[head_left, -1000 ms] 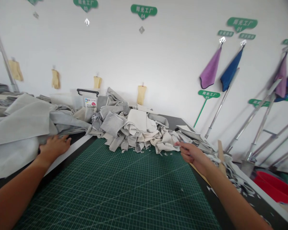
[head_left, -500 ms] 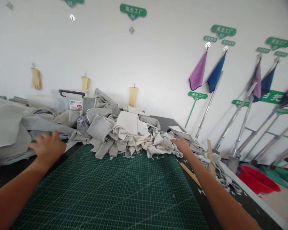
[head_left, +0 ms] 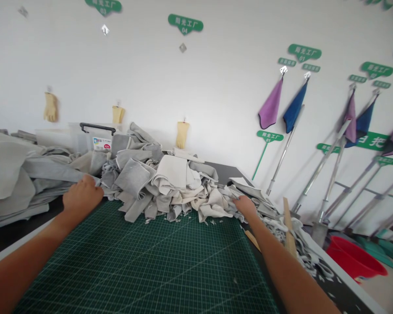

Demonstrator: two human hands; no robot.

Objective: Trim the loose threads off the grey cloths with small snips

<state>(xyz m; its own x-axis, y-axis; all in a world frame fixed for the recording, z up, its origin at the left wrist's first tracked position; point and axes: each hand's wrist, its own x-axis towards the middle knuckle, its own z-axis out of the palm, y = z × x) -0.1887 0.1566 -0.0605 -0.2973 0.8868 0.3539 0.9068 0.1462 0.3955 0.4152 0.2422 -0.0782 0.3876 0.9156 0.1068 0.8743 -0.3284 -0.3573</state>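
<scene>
A heaped pile of grey and cream suede leather offcuts [head_left: 170, 187] lies across the back of the table, with small scraps along its front edge. My left hand [head_left: 83, 194] is curled at the end of a long grey leather strip [head_left: 52, 171], at the edge of a large grey leather stack [head_left: 6, 174]. My right hand [head_left: 245, 207] rests against the pile's lower right side, and its fingers are hidden among the pieces. Between my hands lies a green gridded cutting mat [head_left: 134, 261].
A clear plastic box [head_left: 98, 139] with a black handle stands behind the pile. Pale gloves [head_left: 182, 135] and purple and blue cloths [head_left: 271, 104] hang on the white wall. Metal poles [head_left: 324, 165] lean at right, above a red basin [head_left: 353, 257]. A wooden strip [head_left: 290, 233] stands upright among offcuts.
My left hand has moved right and curled at the grey strip's end. My right hand has shifted only slightly at the pile. The view has tilted a little.
</scene>
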